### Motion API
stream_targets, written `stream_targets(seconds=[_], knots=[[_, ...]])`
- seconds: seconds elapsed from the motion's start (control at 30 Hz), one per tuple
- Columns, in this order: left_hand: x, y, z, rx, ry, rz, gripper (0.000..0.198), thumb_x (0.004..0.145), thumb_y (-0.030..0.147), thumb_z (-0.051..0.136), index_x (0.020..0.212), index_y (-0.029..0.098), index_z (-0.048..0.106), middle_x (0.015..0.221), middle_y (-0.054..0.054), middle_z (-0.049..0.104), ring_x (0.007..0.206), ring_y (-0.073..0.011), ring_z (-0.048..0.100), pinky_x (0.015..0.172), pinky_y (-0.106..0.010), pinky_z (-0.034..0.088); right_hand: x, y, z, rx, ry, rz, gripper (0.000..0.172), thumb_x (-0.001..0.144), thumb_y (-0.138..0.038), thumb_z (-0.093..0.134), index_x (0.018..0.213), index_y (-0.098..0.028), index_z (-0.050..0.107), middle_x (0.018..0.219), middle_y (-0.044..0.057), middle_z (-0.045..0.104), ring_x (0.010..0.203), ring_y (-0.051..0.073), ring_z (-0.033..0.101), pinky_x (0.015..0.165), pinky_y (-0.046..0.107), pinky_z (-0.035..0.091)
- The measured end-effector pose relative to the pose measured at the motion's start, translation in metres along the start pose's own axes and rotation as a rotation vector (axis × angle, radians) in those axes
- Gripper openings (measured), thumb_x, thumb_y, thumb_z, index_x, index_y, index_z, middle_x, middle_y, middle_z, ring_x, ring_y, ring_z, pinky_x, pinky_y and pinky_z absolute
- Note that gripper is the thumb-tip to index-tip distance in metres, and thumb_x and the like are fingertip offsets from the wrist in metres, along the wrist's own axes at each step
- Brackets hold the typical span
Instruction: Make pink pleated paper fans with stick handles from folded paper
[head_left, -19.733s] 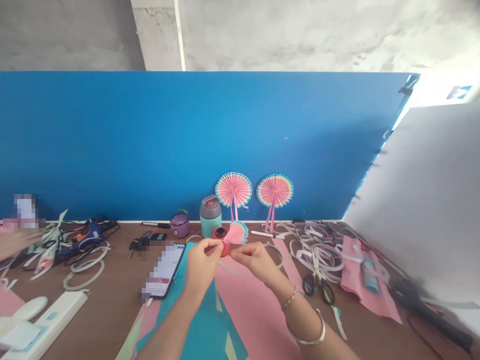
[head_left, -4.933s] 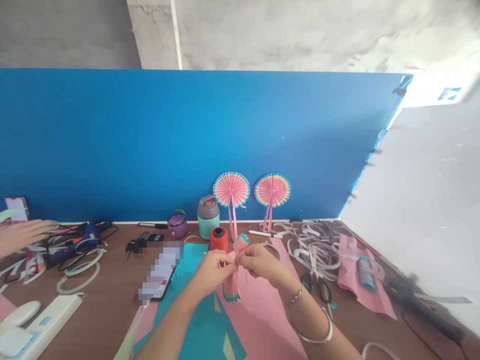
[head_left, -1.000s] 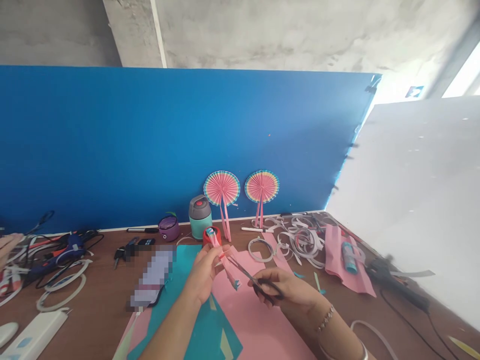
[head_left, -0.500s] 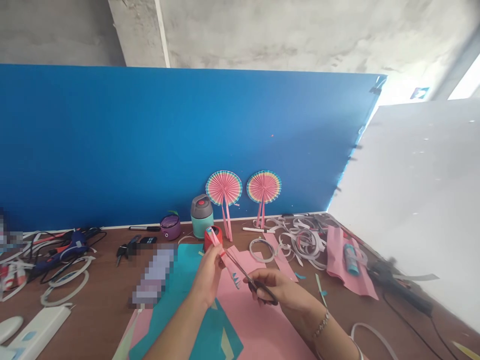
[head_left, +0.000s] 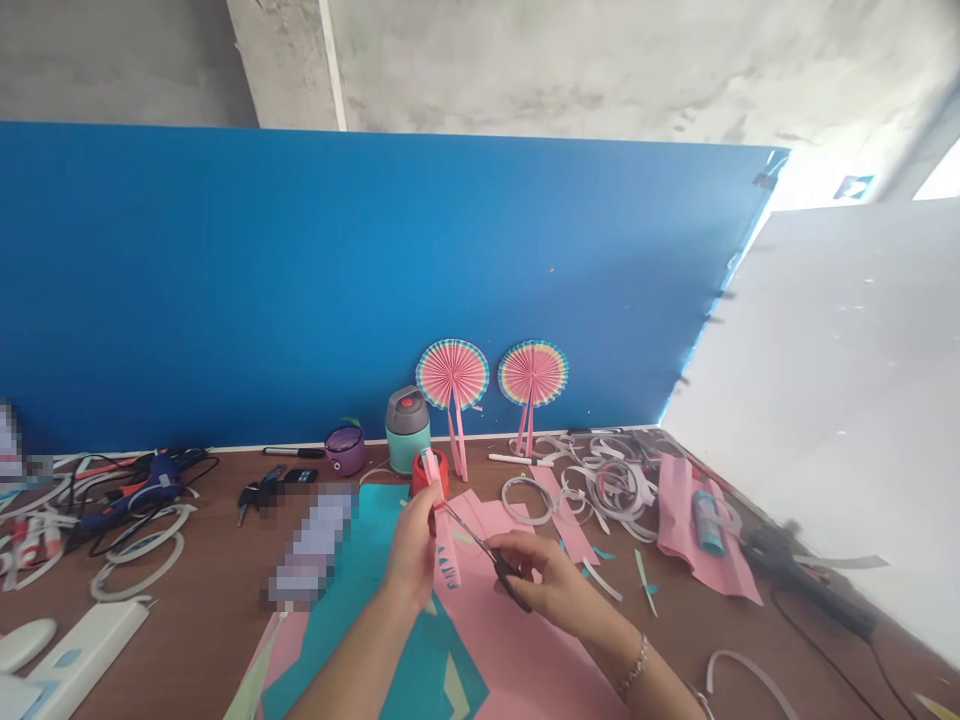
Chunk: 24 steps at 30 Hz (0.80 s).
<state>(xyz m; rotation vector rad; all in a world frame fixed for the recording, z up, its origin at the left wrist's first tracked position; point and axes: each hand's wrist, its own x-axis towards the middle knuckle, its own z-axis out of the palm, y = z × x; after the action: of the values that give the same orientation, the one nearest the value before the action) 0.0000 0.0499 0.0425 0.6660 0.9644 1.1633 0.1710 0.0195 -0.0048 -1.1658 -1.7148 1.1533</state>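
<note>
My left hand (head_left: 416, 535) pinches a narrow folded pink paper strip (head_left: 445, 550) near its middle, where a red band crosses it. Small blue triangles mark the strip's lower end. Around the handles of dark scissors (head_left: 510, 578) my right hand (head_left: 546, 575) is closed, and the blade tips reach the strip beside my left fingers. Whether the blades are cutting paper cannot be made out. Below my hands lie a pink paper sheet (head_left: 525, 640) and a teal sheet (head_left: 390, 640). A red roll (head_left: 442, 468) sits just behind the strip.
Two pleated pink paper fans (head_left: 452, 374) lean on the blue partition (head_left: 300, 280). A teal jar (head_left: 407, 448) and a purple cup (head_left: 345, 451) stand at the back. White curled strips (head_left: 619, 480) and a glue gun (head_left: 806, 580) lie right; a power strip (head_left: 82, 660) lies left.
The pink strip has turned more upright in my left hand, its lower end swinging left. My right hand and the scissors have shifted slightly left. The whole view has moved a little.
</note>
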Motion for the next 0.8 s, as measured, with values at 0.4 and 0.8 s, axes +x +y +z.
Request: stream_targets(seconds=[0.4,0.8], knots=[[0.002,0.003,-0.003,0.007,0.003,0.065,0.044,0.068,0.053,0.064,0.048,0.022,0.039,0.042,0.007,0.037,0.037,-0.0080,0.032,0.040,-0.023,0.028,0.000,0.000,0.003,-0.095,0.071,-0.080,0.036,0.069,-0.013,0.055,0.101,-0.023,0.066,0.073,-0.001,0.051,0.065,0.013,0.048,0.060,0.024,0.040],[0.005,-0.005,-0.005,-0.021,0.068,0.120,0.048,0.067,0.054,0.065,0.051,0.022,0.032,0.046,0.007,0.032,0.042,-0.0084,0.030,0.042,-0.023,0.028,0.002,-0.009,0.015,-0.152,0.112,-0.095,0.035,0.068,-0.009,0.050,0.095,-0.023,0.066,0.070,-0.002,0.051,0.066,0.013,0.046,0.060,0.024,0.037]])
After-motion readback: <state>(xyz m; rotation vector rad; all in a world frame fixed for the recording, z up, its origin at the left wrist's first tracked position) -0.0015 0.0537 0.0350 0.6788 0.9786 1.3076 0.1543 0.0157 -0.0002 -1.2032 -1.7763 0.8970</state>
